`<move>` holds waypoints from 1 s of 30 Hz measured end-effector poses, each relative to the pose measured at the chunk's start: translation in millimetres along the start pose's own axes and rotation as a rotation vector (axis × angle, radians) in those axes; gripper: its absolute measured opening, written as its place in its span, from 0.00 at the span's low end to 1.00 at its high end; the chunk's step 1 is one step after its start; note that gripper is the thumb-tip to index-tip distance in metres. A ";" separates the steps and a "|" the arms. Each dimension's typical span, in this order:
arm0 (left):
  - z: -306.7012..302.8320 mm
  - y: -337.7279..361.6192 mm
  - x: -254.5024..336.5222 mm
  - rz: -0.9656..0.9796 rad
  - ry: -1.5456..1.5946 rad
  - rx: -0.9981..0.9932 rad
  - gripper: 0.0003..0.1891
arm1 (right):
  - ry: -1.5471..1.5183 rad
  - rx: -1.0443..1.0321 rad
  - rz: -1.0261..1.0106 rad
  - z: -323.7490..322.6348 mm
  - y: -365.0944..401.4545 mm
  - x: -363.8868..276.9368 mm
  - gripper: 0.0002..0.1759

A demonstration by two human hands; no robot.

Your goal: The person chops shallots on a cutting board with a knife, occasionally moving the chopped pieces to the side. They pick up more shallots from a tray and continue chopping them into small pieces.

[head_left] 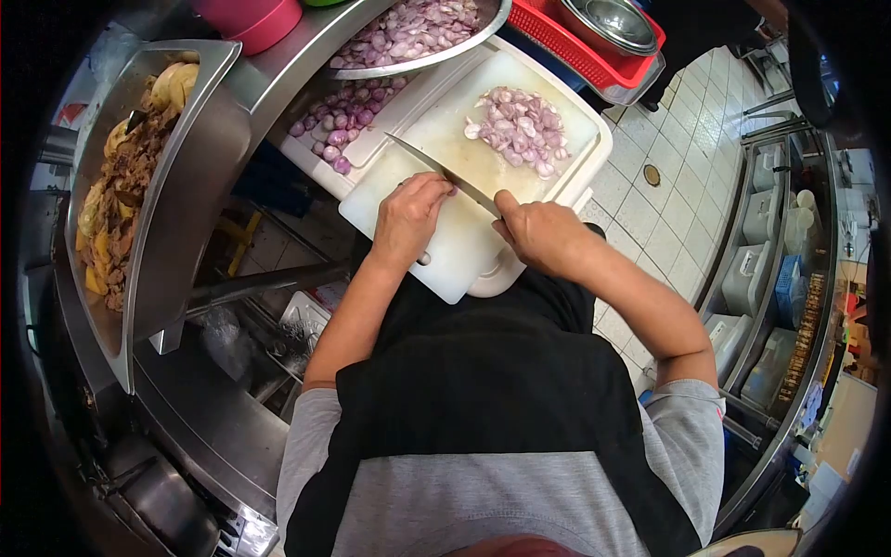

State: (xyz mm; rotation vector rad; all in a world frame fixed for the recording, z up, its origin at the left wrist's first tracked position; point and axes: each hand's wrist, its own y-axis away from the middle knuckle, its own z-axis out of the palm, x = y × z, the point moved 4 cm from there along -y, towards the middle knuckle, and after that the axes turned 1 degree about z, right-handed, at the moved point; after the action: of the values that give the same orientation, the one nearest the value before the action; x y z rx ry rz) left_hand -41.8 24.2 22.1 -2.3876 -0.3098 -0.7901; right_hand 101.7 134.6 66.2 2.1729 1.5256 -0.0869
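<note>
My right hand (543, 234) grips the handle of a kitchen knife (473, 193), its blade pointing to the upper left across a white cutting board (380, 186). My left hand (408, 215) is on the board, fingers bent and pressed together beside the blade. Whatever lies under those fingertips is mostly hidden. Beyond the blade, a pile of sliced shallots (522, 128) rests on the board's far part. Whole peeled shallots (339, 123) fill the bin at the upper left of the board.
A metal bowl of sliced shallots (408, 35) stands at the back. To the left is a deep steel pan (200, 139) of cooked food. A red basket (594, 46) holds metal bowls at the upper right. Tiled floor (687, 167) and shelving (742, 269) lie to the right.
</note>
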 end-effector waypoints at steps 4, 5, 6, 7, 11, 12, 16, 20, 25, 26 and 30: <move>-0.2 0.9 -0.9 -0.012 -0.008 -0.017 0.06 | -0.066 0.081 -0.025 15.9 -10.8 5.8 0.15; -0.5 1.2 -0.4 -0.003 -0.015 -0.018 0.07 | -0.070 0.079 -0.025 14.8 -10.2 7.2 0.15; -1.2 0.4 0.3 -0.004 -0.010 -0.021 0.06 | -0.032 0.047 -0.029 2.4 -7.7 2.8 0.15; -1.3 0.0 0.3 -0.010 -0.005 -0.021 0.06 | 0.009 0.014 -0.032 -6.7 -5.2 0.0 0.15; -1.0 0.2 0.3 -0.008 -0.002 0.003 0.06 | -0.010 0.000 -0.012 -4.8 2.4 -3.1 0.15; -0.6 -0.4 -0.7 -0.009 -0.001 0.007 0.06 | -0.038 0.015 0.005 10.9 -3.7 2.6 0.15; -2.1 -0.7 0.7 0.002 0.001 0.001 0.06 | -0.057 0.050 -0.023 11.6 -9.9 4.9 0.14; 0.0 0.9 -1.4 -0.022 0.001 -0.009 0.06 | 0.001 0.005 -0.029 -10.1 3.1 -4.0 0.14; -1.1 0.5 0.1 0.001 -0.003 0.004 0.06 | -0.105 0.072 0.000 20.2 -10.1 2.9 0.14; -0.6 0.5 -0.8 -0.001 -0.009 -0.002 0.06 | -0.106 0.073 -0.003 21.7 -11.8 8.4 0.14; 0.9 1.3 -0.6 -0.006 0.000 0.005 0.05 | -0.056 0.030 -0.037 -11.5 -0.2 -1.7 0.15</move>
State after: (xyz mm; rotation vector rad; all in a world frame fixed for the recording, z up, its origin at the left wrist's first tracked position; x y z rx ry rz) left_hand -41.4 23.8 20.5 -2.3833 -0.3183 -0.7916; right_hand 98.3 137.9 76.7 2.1472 1.5431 -0.1821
